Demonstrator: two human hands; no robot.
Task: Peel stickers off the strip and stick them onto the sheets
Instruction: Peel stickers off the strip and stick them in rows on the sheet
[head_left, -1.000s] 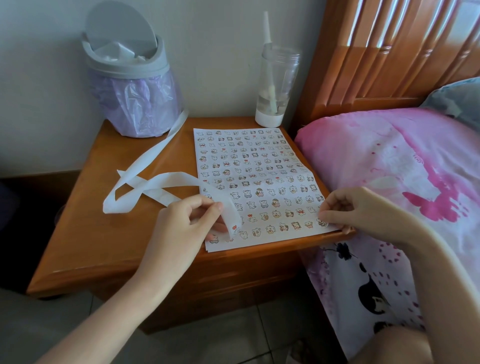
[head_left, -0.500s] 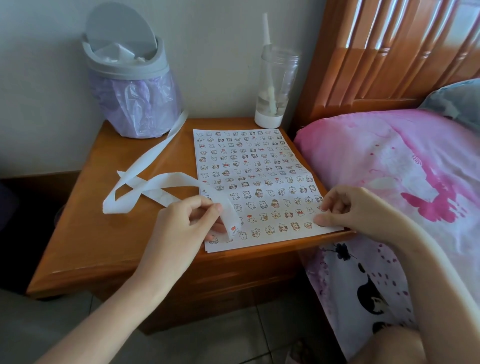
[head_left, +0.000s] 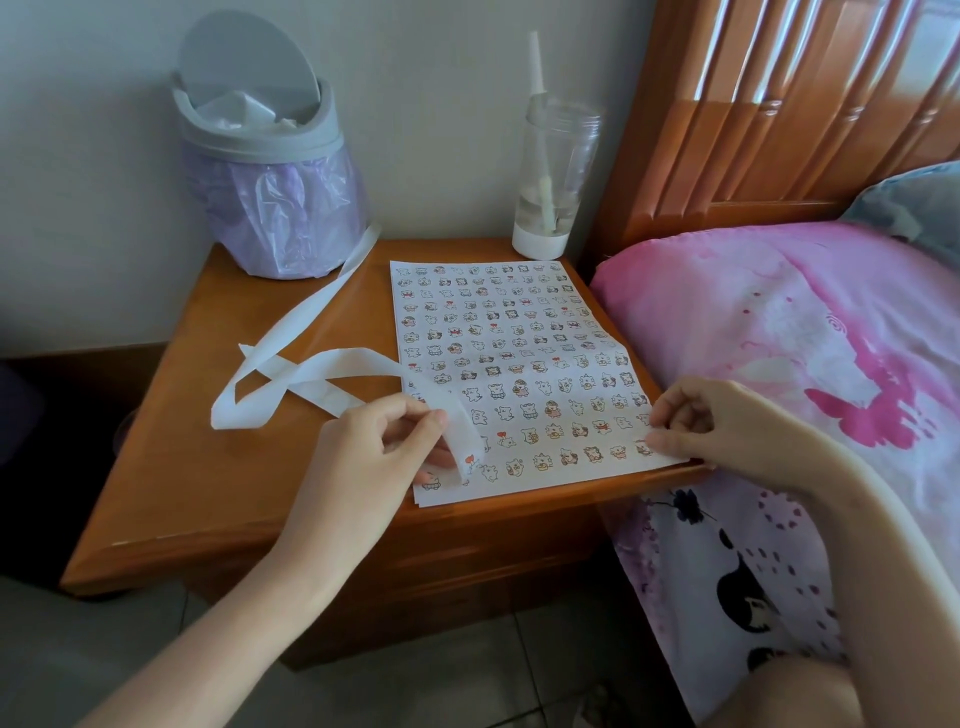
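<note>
**Sheet nearly full, last stickers going on**

I am pinching the near end of the long white paper sticker strip (head_left: 311, 371) in my left hand (head_left: 374, 457), thumb and fingers closed together on it, and I am holding that end just above the near left corner of the white paper sheet covered in small cartoon stickers (head_left: 519, 364). A red-marked sticker is showing on the curled end below my fingers. The rest of the strip is trailing away in loops across the orange-brown wooden tabletop (head_left: 171, 467) toward the grey bin with a lilac plastic liner (head_left: 270, 171).

My right hand (head_left: 711, 426) is curled, fingertips pressing down at the sheet's near right edge; whether a sticker is lying under them I cannot tell.

Rows of stickers are filling the sheet from far edge to near edge, so I am judging this sheet almost done. Another sheet edge is peeking out underneath, so more may be waiting.
</note>
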